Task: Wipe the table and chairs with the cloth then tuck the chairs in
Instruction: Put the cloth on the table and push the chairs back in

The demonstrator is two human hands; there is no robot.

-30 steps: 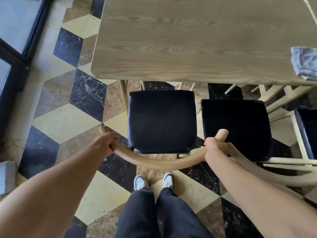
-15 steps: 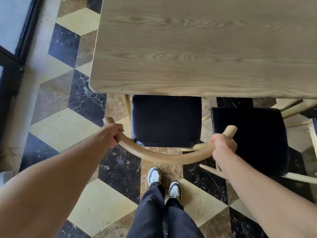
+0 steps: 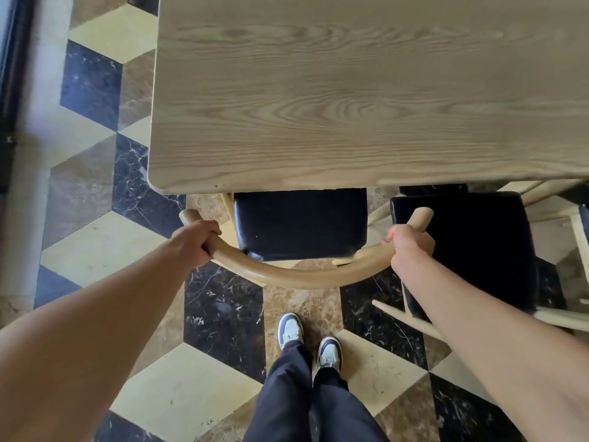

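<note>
The chair with the curved pale-wood back rail and black padded square seat [image 3: 299, 223] sits straight in front of me, and the far part of its seat is hidden under the near edge of the light oak-grain rectangular table [image 3: 366, 100]. The visible rest of the seat shows between the table edge and the bowed rail. My left hand [image 3: 194, 242] grips the left end of that rail – fingers curled over the top and wrapped round the wood, knuckles toward me, the rounded rail tip poking out beyond it. My right hand [image 3: 409, 245] grips the right end the same way, fingers closed round the rail with its blunt tip rising past the knuckles. Both forearms reach forward from the lower corners of the view.

Just to the right stands a second chair with a black padded seat and pale wooden frame [image 3: 462, 250]. Its seat lies almost wholly out from under the table, close beside the first chair; whether the two touch I cannot tell. My right forearm crosses over its near left corner.

Below the rail, my feet in grey-and-white sneakers [image 3: 290, 333] and dark navy trousers [image 3: 306, 397] stand on the floor of black, tan and cream marble tiles [image 3: 220, 317] laid in a cube pattern – a dark door frame [image 3: 12, 90] runs along the far left.
</note>
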